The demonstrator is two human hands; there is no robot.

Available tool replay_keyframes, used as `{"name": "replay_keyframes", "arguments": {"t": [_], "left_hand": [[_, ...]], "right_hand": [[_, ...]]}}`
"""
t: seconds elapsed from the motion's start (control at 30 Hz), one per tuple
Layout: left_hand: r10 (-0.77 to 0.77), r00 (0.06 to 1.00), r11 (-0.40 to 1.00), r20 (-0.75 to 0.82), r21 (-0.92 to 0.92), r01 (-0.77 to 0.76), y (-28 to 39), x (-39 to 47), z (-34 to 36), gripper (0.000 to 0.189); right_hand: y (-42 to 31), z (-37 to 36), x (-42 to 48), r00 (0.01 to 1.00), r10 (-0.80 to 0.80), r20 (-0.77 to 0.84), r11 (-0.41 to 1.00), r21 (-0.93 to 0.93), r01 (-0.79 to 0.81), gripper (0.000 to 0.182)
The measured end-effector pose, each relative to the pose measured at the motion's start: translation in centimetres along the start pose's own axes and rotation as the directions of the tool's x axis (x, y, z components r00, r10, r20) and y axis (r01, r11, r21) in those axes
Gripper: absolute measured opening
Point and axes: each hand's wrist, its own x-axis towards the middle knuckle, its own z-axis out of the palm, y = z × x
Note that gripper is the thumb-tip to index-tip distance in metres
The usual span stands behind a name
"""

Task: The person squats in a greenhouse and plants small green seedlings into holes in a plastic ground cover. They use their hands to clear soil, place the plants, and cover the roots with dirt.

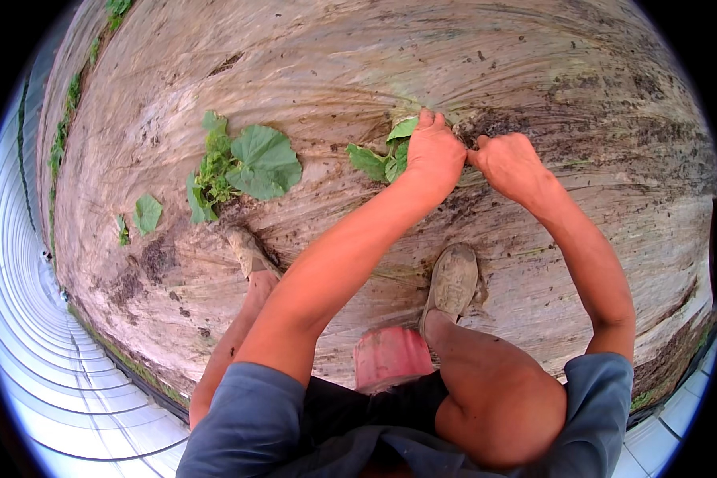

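Observation:
My left hand (435, 146) is bent over the base of a small broad-leaved seedling (371, 162), its fingertips at the ground film. Just to its right is my right hand (509, 164), its fingers curled and its thumb side close to the left hand. Whatever lies between the fingers is hidden by the hands themselves. Both rest at a dark patch of soil (496, 122) on the wrinkled plastic mulch film (346, 66). Folds in the film spread out from around the hands.
A larger leafy plant (266, 161) grows to the left, with a lone leaf (147, 213) beyond it. My shoes (454, 278) stand on the film. A red ribbed seat or container (391, 358) is between my legs. The ribbed greenhouse wall (66, 382) curves along the left.

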Motion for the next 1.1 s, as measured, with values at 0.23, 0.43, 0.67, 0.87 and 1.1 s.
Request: {"name": "replay_keyframes", "arguments": {"t": [0.23,0.43,0.67,0.87,1.1], "left_hand": [[-0.058,0.998,0.994,0.003,-0.094,0.059,-0.5,0.4,-0.1,0.021],[-0.038,0.999,0.989,-0.015,-0.146,0.035,-1.9,-0.6,-0.6,0.032],[-0.049,0.996,0.989,-0.075,-0.14,0.038,-3.1,-1.0,-1.0,0.032],[-0.06,0.993,0.978,-0.104,-0.204,0.038,-4.4,-1.6,-1.3,0.028],[-0.074,0.992,0.971,-0.105,-0.235,0.048,-4.7,-1.7,-1.4,0.025]], "right_hand": [[0.0,-0.4,-0.3,1.0,0.019,0.007,0.998,0.059,-0.019,0.017],[-0.4,-1.9,-0.7,0.992,0.081,0.095,0.984,0.153,-0.095,0.026],[-1.3,-3.5,-0.2,0.95,0.155,0.27,0.946,0.237,-0.221,0.033],[-1.5,-4.2,0.2,0.926,0.178,0.333,0.955,0.167,-0.244,0.037],[-2.6,-3.8,1.2,0.866,0.181,0.465,0.977,0.015,-0.212,0.036]]}}
